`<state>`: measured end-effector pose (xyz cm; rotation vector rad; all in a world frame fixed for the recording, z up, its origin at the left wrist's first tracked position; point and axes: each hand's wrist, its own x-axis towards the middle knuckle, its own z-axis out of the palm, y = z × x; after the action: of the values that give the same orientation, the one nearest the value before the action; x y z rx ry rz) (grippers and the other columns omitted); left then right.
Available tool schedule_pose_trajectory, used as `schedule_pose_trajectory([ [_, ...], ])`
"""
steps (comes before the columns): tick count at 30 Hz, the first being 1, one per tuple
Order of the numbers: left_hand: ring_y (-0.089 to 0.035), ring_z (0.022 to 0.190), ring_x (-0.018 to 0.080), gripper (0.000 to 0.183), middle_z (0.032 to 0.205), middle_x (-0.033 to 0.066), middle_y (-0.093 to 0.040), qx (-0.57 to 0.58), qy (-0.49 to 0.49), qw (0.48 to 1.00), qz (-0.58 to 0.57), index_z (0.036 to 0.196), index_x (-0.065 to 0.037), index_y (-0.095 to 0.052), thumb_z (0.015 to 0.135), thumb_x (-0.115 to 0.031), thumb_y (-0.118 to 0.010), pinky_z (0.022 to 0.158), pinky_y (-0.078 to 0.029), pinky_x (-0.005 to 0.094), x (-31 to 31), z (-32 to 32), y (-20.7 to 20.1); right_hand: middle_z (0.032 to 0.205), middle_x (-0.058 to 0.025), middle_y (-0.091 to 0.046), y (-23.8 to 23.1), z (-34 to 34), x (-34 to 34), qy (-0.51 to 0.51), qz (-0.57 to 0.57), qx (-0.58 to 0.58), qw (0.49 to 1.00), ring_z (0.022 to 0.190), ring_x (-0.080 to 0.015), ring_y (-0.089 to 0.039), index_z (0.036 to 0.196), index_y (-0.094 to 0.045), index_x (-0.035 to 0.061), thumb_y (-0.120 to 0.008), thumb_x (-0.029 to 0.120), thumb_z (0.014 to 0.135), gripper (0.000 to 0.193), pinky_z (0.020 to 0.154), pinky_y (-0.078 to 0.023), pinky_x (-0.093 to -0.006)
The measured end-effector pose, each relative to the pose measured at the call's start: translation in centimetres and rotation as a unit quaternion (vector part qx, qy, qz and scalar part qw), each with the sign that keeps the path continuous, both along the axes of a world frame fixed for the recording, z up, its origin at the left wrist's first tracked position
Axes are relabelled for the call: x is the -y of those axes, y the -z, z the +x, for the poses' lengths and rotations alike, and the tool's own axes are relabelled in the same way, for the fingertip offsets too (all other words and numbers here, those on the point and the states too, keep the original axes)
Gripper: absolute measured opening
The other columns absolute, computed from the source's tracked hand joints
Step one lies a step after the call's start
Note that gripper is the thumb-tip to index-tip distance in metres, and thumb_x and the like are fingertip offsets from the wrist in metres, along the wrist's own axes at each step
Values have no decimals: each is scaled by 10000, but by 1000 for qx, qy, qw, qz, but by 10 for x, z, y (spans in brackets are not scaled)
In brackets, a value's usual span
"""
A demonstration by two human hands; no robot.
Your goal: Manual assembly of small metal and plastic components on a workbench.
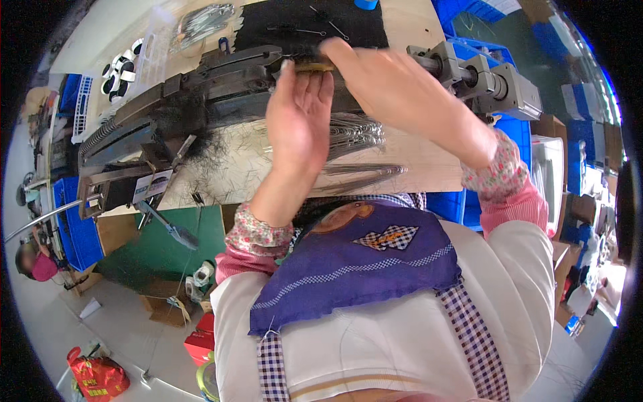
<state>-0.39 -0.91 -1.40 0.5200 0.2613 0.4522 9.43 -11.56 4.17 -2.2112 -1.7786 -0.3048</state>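
Observation:
My left hand [299, 124] is raised palm up at the near side of a long dark metal machine [228, 77]. Its fingers are stretched out, thumb apart, with the tips at a narrow brass-coloured strip [313, 67]. Whether the strip belongs to the machine I cannot tell. My right hand [385, 77] reaches in from the right over the machine, bent at the wrist. It is smeared by motion and its fingertips are mostly hidden. Below the hands, a bundle of thin looped metal wires [355, 137] lies on the wooden table [429, 161], with more thin wires [368, 171] nearer me.
A black cloth [268, 23] beyond the machine carries a few loop-ended wires. Dark bristles [201, 144] lie scattered at left. White-and-black rolls [119, 75] and a clear bag of wires [204, 23] stand far left. A grey motor unit [512, 90] ends the machine at right, by blue crates [516, 137].

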Motion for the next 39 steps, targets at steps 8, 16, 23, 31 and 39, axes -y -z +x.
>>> schedule_pose_trajectory([
  [8,-501,1137,198,273,1168,63,-560,-151,-2,986,-67,1114,-46,-535,919,-230,-585,1023,-366,357,34,4,26,880,-123,-618,81,-14,56,-62,-101,-131,984,761,-318,-650,951,-554,9,-553,90,789,182,600,-543,-403],
  [16,-259,1365,417,626,1466,253,-276,-296,-127,598,734,1432,-82,-338,882,-214,-607,1076,-276,535,-34,-165,38,881,-118,-622,100,-3,43,-108,-99,-212,966,809,-309,-641,885,-589,41,-564,79,770,124,663,-533,-399],
  [23,-538,1151,391,831,1297,243,-514,-816,-215,311,437,1479,-93,-194,805,-250,-655,940,-428,493,-158,-344,43,735,-133,-590,104,-2,45,-91,-23,-345,934,664,-315,-590,864,-556,10,-622,115,814,134,603,-462,-385],
  [31,-491,1200,381,752,1270,251,-510,-691,-287,321,580,1444,-61,-279,836,-311,-644,960,-384,532,-117,-271,79,736,-118,-598,79,-7,66,90,-40,-522,848,619,-180,-595,902,-549,-7,-596,84,828,126,594,-465,-290],
  [39,-520,1188,295,468,1274,151,-550,-111,-188,582,783,1264,-11,-531,824,-123,-642,1044,-354,448,-5,-109,-37,726,-106,-580,57,-23,61,87,69,-271,956,595,-175,-573,870,-572,9,-615,68,821,88,582,-460,-278],
])
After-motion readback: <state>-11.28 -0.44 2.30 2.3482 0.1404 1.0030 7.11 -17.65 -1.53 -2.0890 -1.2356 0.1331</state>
